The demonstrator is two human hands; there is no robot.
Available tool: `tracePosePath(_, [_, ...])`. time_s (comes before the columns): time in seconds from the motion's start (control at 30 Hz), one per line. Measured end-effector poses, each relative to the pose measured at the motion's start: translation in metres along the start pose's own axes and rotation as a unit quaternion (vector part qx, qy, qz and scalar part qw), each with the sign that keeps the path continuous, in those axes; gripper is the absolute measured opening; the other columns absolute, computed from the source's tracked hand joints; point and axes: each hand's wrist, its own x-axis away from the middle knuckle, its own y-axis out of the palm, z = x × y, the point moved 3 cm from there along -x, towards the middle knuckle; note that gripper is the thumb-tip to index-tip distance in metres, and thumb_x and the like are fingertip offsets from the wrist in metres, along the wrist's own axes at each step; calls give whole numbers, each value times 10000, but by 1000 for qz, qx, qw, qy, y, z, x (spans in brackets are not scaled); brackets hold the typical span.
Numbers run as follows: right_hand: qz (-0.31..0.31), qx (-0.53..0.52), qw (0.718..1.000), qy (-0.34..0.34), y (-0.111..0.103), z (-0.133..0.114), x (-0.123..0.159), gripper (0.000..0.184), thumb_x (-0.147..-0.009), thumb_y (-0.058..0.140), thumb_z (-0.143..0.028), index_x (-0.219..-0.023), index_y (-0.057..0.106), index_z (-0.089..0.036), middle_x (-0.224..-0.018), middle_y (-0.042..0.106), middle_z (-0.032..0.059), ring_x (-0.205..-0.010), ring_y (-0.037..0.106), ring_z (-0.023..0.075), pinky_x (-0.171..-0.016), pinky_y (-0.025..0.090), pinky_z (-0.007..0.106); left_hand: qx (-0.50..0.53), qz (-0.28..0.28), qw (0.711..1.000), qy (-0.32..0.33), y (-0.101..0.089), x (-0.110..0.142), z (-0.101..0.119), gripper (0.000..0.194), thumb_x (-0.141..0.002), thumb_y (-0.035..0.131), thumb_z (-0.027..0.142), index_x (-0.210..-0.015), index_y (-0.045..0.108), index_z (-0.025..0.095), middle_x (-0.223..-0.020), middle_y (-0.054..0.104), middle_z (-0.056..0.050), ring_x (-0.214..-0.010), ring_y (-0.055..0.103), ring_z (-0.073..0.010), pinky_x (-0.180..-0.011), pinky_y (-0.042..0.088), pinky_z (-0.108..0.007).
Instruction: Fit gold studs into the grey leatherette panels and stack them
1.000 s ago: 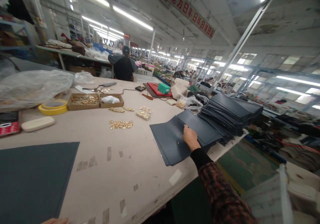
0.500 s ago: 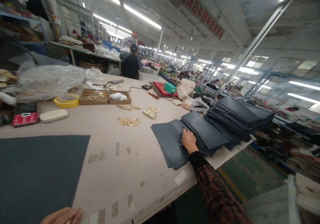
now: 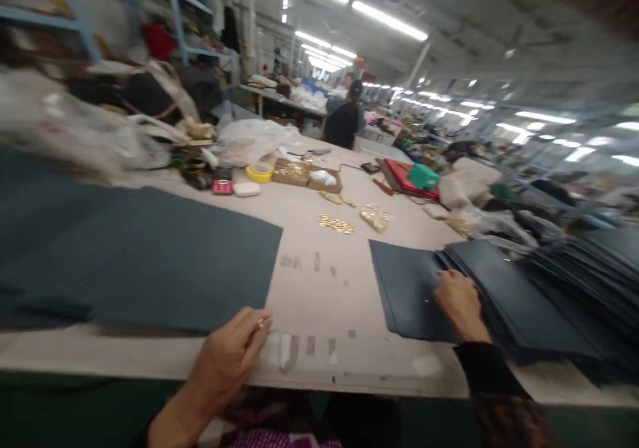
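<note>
My left hand (image 3: 232, 345) is at the table's near edge, beside the corner of a large dark blue-grey sheet (image 3: 190, 258). Its fingers are pinched together, with a small gold glint at the tips too blurred to name. My right hand (image 3: 458, 301) rests with curled fingers on flat dark blue-grey panels (image 3: 407, 281), by the edge of a thicker pile (image 3: 504, 288). Whatever is under those fingers is hidden. A tiny bright spot shows on the panel beside the thumb. Gold metal pieces (image 3: 336, 223) lie farther up the table, near bagged gold pieces (image 3: 375, 218).
Beyond are two small cardboard boxes (image 3: 291, 172), yellow tape (image 3: 259, 172), a red phone (image 3: 222, 181) and a pale oval case (image 3: 247, 189). A green box (image 3: 423, 176) sits on red material (image 3: 399, 178). Plastic bags (image 3: 257, 138) crowd the back left. A person (image 3: 344, 118) is farther off.
The view has swung left and shows more of the large sheet. My left hand has come fully into view with its fingers pinched. My right hand stays on the panels.
</note>
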Motion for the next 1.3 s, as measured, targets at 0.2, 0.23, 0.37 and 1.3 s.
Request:
tracePosePath(0.2, [-15,-362,902,-233,-34,-114,59,313,-850,582,-378,-1045,720,-177,-942,746,88,-829,691,253,-782,542,356,69,-58,990,-105,-20,-7,18,247,-996,375,271,-923,596,187,-855,641,-21,-805,619,-147,-764,474,-265])
tracePosePath(0.23, [-44,-413,862,-291,-44,-139,82,303,-852,593,-400,-1020,728,-188,-955,748,75,-841,694,236,-781,546,332,77,-64,988,-116,-23,-5,20,249,-999,367,267,-914,588,188,-860,636,-22,-817,613,-152,-770,469,-274])
tracePosePath(0.37, [-105,-492,742,-444,-81,-227,172,195,-872,603,-289,-985,732,-197,-927,753,47,-810,697,173,-772,549,268,63,-90,988,-110,-33,4,29,243,-999,330,211,-979,571,183,-921,616,-41,-881,586,-181,-808,466,-319])
tracePosePath(1.3, [-207,-546,687,-432,-83,-342,242,253,-792,580,-154,-955,766,-206,-896,763,22,-777,718,163,-738,582,242,-42,-87,968,-231,-55,39,-9,266,-904,392,27,-1105,553,97,-1034,609,-120,-972,569,-254,-905,499,-446])
